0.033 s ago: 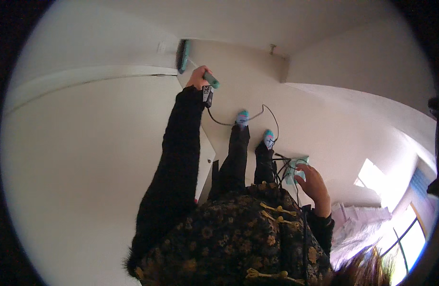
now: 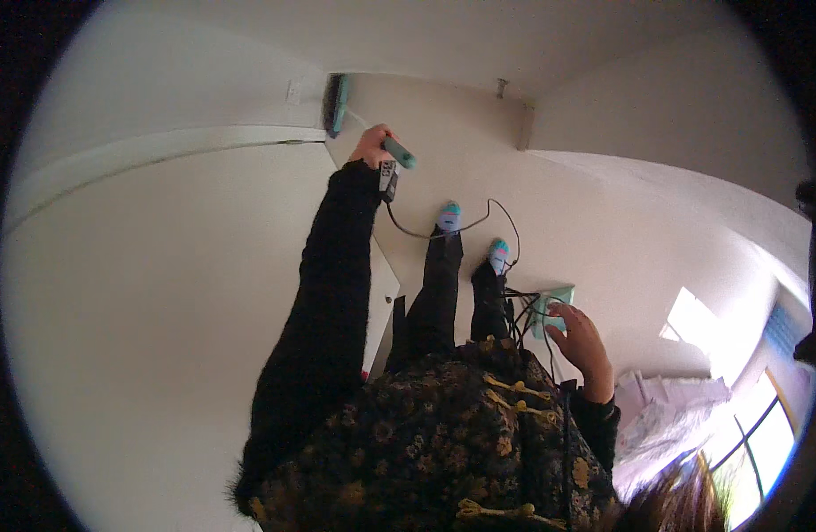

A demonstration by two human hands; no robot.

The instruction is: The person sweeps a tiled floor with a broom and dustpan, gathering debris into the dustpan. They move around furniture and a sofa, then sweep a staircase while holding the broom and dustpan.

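Note:
My left hand is closed around the green handle of a broom. Its pale shaft leads away to the broom head, green with dark bristles, against the base of the wall at the far left. Beside my left wrist is a small dark device with a pale face, and a black cable runs from it. My right hand is low on the right, its fingers loosely curved and the thumb apart. Just beyond its fingers is a light green dustpan, partly covered by loops of black cable. No grip on the dustpan shows.
A white door fills the left side. My sock-covered feet stand on the pale floor, with the cable looping past them. A small doorstop-like fitting is at the far wall. Pale fabric lies at the lower right, near a bright window.
The broom handle's near end has shifted slightly right and toward me. The cable by my left foot hangs a little lower. My right hand has barely moved.

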